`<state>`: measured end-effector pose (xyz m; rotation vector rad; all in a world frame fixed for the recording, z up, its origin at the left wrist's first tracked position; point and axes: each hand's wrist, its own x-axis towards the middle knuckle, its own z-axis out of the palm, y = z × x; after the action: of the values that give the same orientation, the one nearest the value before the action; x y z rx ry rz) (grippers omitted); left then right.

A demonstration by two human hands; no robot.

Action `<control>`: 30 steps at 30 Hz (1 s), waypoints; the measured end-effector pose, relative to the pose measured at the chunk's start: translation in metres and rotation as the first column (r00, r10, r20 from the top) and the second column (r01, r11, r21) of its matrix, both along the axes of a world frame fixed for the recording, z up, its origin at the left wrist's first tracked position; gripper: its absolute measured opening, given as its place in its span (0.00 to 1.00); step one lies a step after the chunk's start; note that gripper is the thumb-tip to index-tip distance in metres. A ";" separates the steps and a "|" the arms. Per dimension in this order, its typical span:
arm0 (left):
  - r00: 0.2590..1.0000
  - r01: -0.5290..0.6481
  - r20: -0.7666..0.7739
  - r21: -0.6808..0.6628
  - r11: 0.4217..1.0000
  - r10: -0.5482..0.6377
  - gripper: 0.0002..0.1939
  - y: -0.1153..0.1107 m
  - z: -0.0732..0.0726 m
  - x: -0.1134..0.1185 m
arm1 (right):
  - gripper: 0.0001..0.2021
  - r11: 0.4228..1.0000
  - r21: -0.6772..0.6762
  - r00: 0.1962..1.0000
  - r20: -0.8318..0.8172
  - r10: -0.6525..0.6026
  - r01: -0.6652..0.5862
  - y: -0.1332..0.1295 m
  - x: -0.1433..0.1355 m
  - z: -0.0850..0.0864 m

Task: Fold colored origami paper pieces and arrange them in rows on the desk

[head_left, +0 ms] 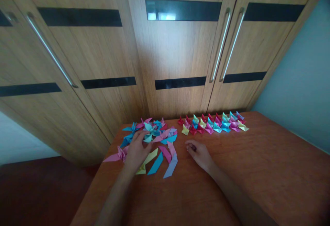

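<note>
My left hand [138, 152] reaches over a loose heap of folded paper pieces, its fingertips at a pale mint folded piece [149, 128]. Thumb and fingers are apart, and I see nothing held between them. Close by lie a pink folded piece [163, 135], a blue strip-like piece [156, 164], a lilac one [171, 166] and a yellow one [152, 155], partly covered by my hand. To the right, my right hand [200, 154] rests low over the table with its fingers curled in; nothing shows in it.
Small star-like folded papers [209, 127] in red, blue, yellow and pink stand in rows along the back of the wooden table [247, 178]. Wooden wardrobe doors [177, 54] with metal handles [221, 45] rise right behind. A pale wall [299, 81] is at the right.
</note>
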<state>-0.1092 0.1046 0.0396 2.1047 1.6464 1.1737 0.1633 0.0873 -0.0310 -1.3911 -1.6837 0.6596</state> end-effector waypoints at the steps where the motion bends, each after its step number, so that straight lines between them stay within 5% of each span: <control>1: 0.991 0.047 0.126 -0.019 0.999 -0.044 0.16 -0.002 0.002 0.006 | 0.12 1.000 -0.004 1.000 -0.011 0.005 -0.005 0.000 0.000 0.000; 4: 0.837 0.272 0.520 -0.127 0.954 -0.170 0.17 -0.012 0.002 0.029 | 0.12 0.999 -0.034 0.997 -0.072 0.032 -0.035 -0.002 0.001 0.002; 7: 0.684 0.482 0.685 -0.168 0.860 -0.250 0.16 -0.023 -0.002 0.052 | 0.14 0.989 -0.100 0.968 -0.237 0.080 -0.106 -0.008 -0.001 0.009; 12: 0.708 0.589 0.544 -0.103 0.802 -0.450 0.19 -0.040 -0.007 0.075 | 0.17 0.919 -0.220 0.783 -0.608 0.134 -0.328 -0.019 -0.009 0.021; 17: 0.743 0.634 0.347 -0.094 0.767 -0.572 0.24 -0.050 -0.003 0.081 | 0.16 0.886 -0.238 0.743 -0.649 0.160 -0.398 -0.023 -0.012 0.026; 22: 0.783 0.588 0.328 -0.111 0.801 -0.529 0.24 -0.048 -0.008 0.080 | 0.17 0.928 -0.217 0.834 -0.532 0.147 -0.302 -0.022 -0.009 0.030; 26: 0.795 0.449 0.509 -0.132 0.884 -0.328 0.21 -0.040 -0.019 0.078 | 0.18 0.968 -0.155 0.884 -0.455 0.107 -0.197 -0.021 -0.009 0.031; 30: 0.754 0.419 0.635 -0.263 0.869 -0.171 0.14 -0.033 -0.027 0.077 | 0.16 0.990 -0.074 0.913 -0.401 0.080 -0.119 -0.021 -0.009 0.030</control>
<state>-0.0322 0.0715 0.0129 1.4605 1.0769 1.1198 0.1544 0.0664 -0.0007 -1.1447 -1.4159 1.0210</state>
